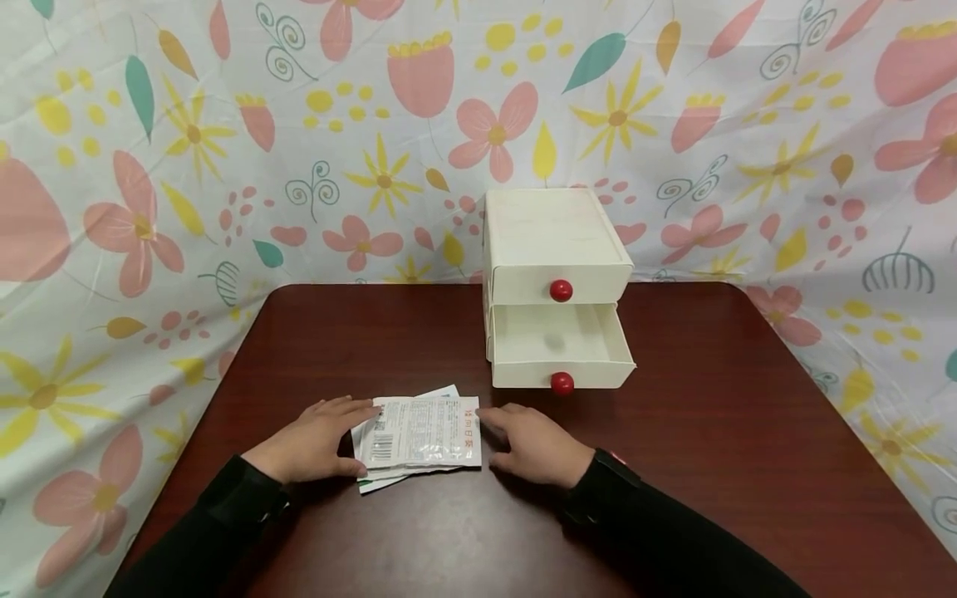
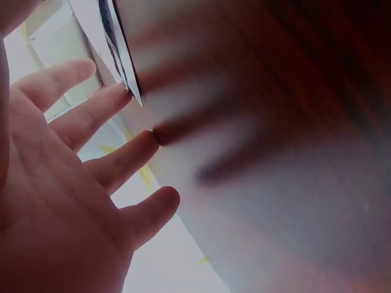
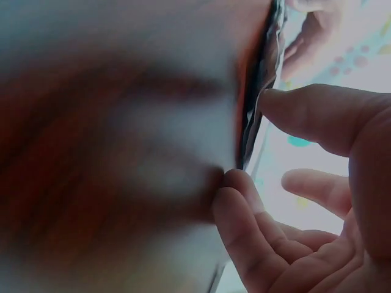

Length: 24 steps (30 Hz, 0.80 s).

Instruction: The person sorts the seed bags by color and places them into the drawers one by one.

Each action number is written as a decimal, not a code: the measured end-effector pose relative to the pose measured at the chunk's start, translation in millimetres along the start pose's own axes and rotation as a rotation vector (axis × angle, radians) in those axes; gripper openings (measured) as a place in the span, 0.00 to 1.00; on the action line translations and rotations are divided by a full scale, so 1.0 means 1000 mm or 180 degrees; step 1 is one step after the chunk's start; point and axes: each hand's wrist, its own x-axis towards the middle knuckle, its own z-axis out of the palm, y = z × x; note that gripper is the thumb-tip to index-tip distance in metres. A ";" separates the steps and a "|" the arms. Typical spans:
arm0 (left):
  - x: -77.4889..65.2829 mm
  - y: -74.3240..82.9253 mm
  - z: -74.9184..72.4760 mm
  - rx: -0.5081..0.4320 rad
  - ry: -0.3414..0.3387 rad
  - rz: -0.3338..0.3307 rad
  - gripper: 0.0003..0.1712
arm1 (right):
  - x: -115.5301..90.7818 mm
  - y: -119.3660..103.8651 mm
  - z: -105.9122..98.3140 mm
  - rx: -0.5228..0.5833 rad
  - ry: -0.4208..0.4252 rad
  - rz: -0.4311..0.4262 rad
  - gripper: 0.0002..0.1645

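Observation:
A small stack of flat white packets [image 1: 422, 432] lies on the table, the top one printed with small text, a barcode and red characters. The lower packets stick out askew at the top and bottom left. My left hand [image 1: 317, 440] lies along the left edge, fingers spread and fingertips right at the stack; the left wrist view shows its open palm [image 2: 67, 165] beside the packet edge [image 2: 119, 52]. At the right edge is my right hand [image 1: 542, 444], its fingers loosely bent. In the right wrist view, its thumb [image 3: 317, 113] is right at the packet edge [image 3: 259, 110].
Behind the packets, slightly right, stands a white two-drawer box [image 1: 549, 224] with red knobs. Its lower drawer [image 1: 561, 374] is pulled out and the upper one [image 1: 523, 284] is closed. A flower-patterned cloth [image 1: 419, 191] hangs around the dark red-brown table [image 1: 710, 415].

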 end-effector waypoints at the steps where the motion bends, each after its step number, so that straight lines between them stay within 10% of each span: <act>1: 0.000 0.001 0.000 0.0003 0.0000 0.0001 0.50 | 0.002 -0.001 0.001 -0.0007 0.0010 -0.0027 0.39; 24: 0.003 -0.006 0.005 -0.0088 0.0196 0.0033 0.57 | 0.013 -0.004 0.009 0.0232 -0.0034 -0.0101 0.36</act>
